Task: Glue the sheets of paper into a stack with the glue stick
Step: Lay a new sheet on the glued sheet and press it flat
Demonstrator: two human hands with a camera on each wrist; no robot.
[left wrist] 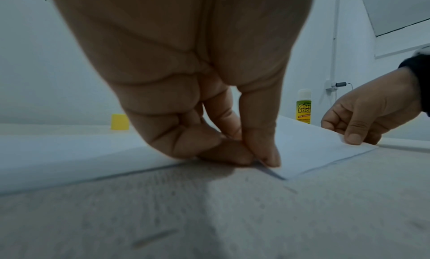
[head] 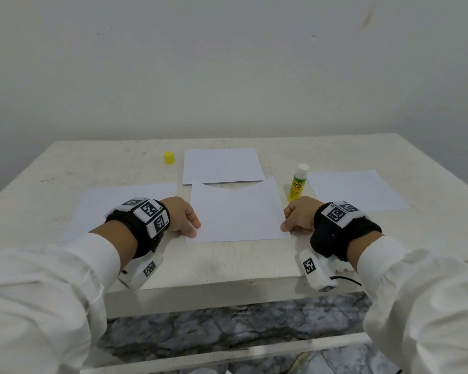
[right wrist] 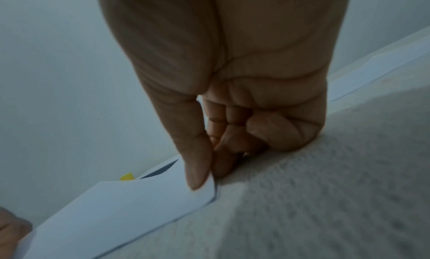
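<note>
Pinching the centre sheet (head: 237,211) at its near corners, left hand (head: 183,215) and right hand (head: 299,217); wrist views alone reveal the lifted corners.

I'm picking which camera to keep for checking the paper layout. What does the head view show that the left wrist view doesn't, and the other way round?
Only the head view shows the whole layout: the far sheet, the left sheet and the right sheet spread on the table.

Only the left wrist view shows the left hand pinching the middle sheet's near corner between thumb and fingertips, and the glue stick's label text.

Both show the middle sheet, held at its near corners by the left hand and the right hand, the uncapped glue stick standing upright, and its yellow cap.
</note>
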